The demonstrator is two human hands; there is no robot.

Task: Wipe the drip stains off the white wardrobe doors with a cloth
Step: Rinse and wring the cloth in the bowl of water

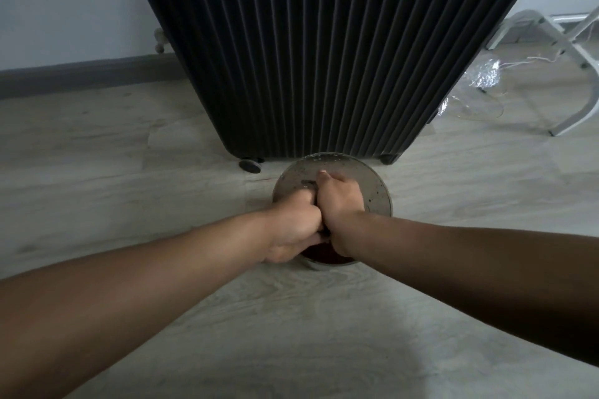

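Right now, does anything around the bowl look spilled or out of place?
No spill shows around the bowl. Only crumpled clear plastic and a loose thin wire lie on the floor by the white stand.

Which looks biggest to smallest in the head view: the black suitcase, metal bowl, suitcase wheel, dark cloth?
1. black suitcase
2. metal bowl
3. suitcase wheel
Unranked: dark cloth, mostly hidden inside left hand and right hand.

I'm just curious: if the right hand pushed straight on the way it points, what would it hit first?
Probably the far wall of the round grey metal bowl; if the right hand clears it, the black ribbed suitcase behind. Depth is unclear.
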